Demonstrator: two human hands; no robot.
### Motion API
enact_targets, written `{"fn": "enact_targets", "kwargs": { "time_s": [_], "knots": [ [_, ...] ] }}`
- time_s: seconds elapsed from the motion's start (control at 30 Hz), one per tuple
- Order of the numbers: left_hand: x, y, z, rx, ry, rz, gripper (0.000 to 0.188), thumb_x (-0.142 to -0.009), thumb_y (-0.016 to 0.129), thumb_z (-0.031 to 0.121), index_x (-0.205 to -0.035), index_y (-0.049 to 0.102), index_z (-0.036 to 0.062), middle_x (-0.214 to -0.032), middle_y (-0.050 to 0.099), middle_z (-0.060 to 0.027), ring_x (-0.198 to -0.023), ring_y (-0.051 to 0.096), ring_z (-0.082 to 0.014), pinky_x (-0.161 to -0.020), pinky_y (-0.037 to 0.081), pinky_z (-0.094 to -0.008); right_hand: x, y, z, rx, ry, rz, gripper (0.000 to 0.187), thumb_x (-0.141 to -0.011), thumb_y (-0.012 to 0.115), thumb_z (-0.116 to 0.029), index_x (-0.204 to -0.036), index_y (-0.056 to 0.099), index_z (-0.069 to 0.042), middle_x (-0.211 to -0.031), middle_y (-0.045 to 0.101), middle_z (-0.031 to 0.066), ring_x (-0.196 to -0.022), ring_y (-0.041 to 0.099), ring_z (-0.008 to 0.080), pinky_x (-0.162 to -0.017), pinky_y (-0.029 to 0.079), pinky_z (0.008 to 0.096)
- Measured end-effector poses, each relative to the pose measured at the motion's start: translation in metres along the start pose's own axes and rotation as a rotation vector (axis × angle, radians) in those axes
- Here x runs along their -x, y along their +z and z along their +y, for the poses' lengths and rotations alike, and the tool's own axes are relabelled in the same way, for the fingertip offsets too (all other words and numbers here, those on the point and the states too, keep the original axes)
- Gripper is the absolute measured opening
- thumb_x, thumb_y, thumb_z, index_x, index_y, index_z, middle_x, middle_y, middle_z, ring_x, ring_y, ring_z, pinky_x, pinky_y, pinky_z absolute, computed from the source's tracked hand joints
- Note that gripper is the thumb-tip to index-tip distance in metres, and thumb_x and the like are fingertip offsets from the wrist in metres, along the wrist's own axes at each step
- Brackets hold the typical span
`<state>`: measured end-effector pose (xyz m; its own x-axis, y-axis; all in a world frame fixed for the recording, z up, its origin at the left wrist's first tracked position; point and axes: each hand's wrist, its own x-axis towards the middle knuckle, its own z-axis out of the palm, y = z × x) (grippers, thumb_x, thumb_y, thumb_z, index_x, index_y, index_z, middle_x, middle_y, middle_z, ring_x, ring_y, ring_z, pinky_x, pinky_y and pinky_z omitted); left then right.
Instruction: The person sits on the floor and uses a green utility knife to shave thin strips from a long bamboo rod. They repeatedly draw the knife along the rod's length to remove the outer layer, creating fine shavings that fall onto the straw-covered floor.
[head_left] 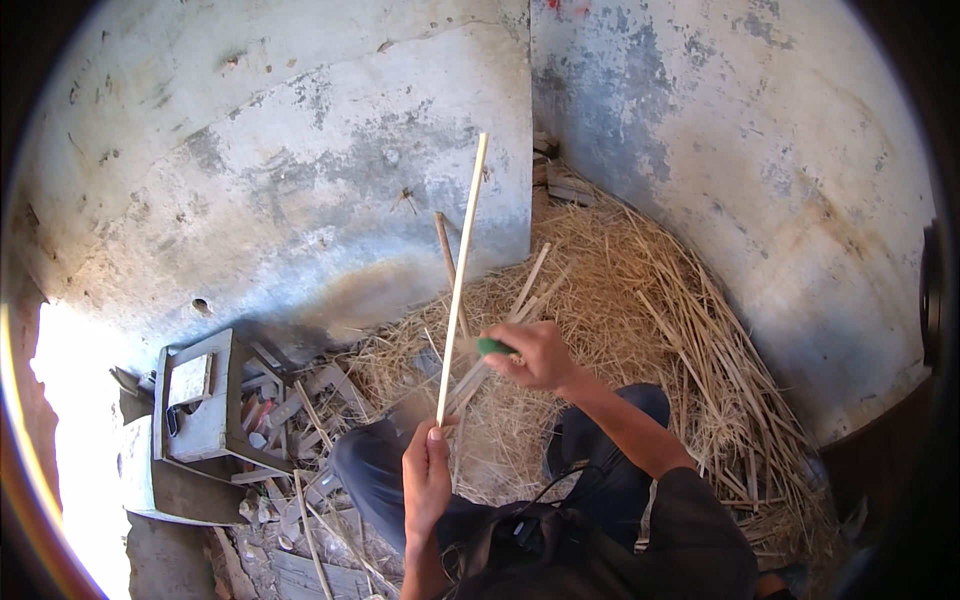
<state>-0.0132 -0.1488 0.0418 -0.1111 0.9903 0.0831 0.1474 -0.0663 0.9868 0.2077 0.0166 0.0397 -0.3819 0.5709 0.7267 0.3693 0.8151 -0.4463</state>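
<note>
My left hand (427,470) is closed round the lower end of a long, pale strip of split bamboo or wood (463,262). The strip stands nearly upright in front of me, leaning a little to the right at its top. To the right of it, my right hand (537,357) is wrapped round a green-handled tool (494,346). The tool's working end points left toward the strip; it is blurred, so its shape and whether it touches the strip cannot be made out.
Straw-like shavings (590,255) cover the floor ahead. Long thin strips (715,350) are heaped along the right wall (745,180). A worn wooden stool (205,400) lies at the left among wood scraps (330,385). A thin stick (445,245) leans by the far wall (330,180).
</note>
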Motion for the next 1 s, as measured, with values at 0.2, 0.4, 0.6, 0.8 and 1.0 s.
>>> {"fn": "enact_targets", "kwargs": {
  "time_s": [0.2, 0.4, 0.6, 0.8, 1.0],
  "knots": [
    [-0.009, 0.009, 0.014, -0.033, 0.041, 0.022, 0.032, -0.117, 0.044, 0.018, -0.122, 0.07, 0.0007, -0.067, 0.037, 0.0045, -0.062, 0.033, -0.0069, -0.057, 0.029, -0.0306, 0.003, 0.01, -0.022, 0.001, -0.101, -0.046, 0.03, -0.096, 0.075, -0.035, -0.105, 0.076, -0.006, -0.088, 0.079, 0.0063, -0.067, 0.077, 0.0229, -0.058, 0.059, 0.0341],
    [-0.014, 0.017, 0.023, -0.102, 0.104, 0.053, 0.032, -0.117, 0.043, 0.019, -0.118, 0.069, 0.0005, -0.066, 0.038, 0.0008, -0.061, 0.034, -0.0094, -0.056, 0.03, -0.0335, 0.006, 0.013, -0.023, -0.01, -0.107, -0.042, 0.031, -0.096, 0.076, -0.037, -0.103, 0.077, -0.006, -0.087, 0.08, 0.0059, -0.067, 0.077, 0.0226, -0.058, 0.059, 0.034],
    [-0.014, 0.019, 0.024, -0.105, 0.076, 0.046, 0.033, -0.117, 0.041, 0.021, -0.111, 0.066, 0.0002, -0.065, 0.039, -0.0013, -0.061, 0.034, -0.0111, -0.057, 0.031, -0.0354, 0.003, 0.008, -0.026, 0.047, -0.12, -0.022, 0.03, -0.096, 0.076, -0.037, -0.101, 0.078, -0.008, -0.087, 0.08, 0.0047, -0.065, 0.076, 0.0209, -0.056, 0.059, 0.0327],
    [-0.012, 0.018, 0.021, -0.105, 0.064, 0.039, 0.033, -0.118, 0.04, 0.021, -0.11, 0.065, 0.0001, -0.065, 0.039, -0.0023, -0.061, 0.034, -0.0119, -0.057, 0.032, -0.0365, 0.0, 0.003, -0.029, 0.069, -0.11, -0.025, 0.028, -0.093, 0.078, -0.036, -0.101, 0.079, -0.01, -0.087, 0.08, 0.0023, -0.064, 0.076, 0.0186, -0.055, 0.058, 0.0323],
    [-0.012, 0.017, 0.017, -0.198, 0.111, 0.057, 0.03, -0.117, 0.04, 0.019, -0.109, 0.062, 0.0002, -0.063, 0.042, -0.0088, -0.056, 0.038, -0.0191, -0.057, 0.035, -0.0404, 0.0, 0.003, -0.027, 0.114, -0.119, -0.018, 0.026, -0.091, 0.079, -0.035, -0.101, 0.08, -0.011, -0.087, 0.08, 0.0008, -0.061, 0.073, 0.0173, -0.054, 0.057, 0.0312]
  ]
}}
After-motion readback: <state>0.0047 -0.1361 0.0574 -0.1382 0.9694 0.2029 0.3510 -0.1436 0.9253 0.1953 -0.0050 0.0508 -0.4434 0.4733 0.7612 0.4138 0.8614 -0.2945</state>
